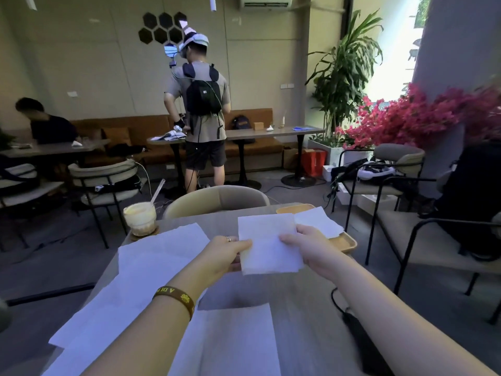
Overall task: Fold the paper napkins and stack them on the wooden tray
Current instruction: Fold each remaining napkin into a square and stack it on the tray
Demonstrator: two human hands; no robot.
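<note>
A folded napkin [267,245] is held just above the table [306,294], pinched at its left edge by the left hand [227,252] and at its right edge by the right hand [309,246], thumbs on top. Just beyond, the wooden tray [344,242] is seen at the far right, one tray napkin [317,221] already lying on it. Unfolded napkins [151,267] are spread across the left side and near edge. An iced drink [140,218] is set far left.
</note>
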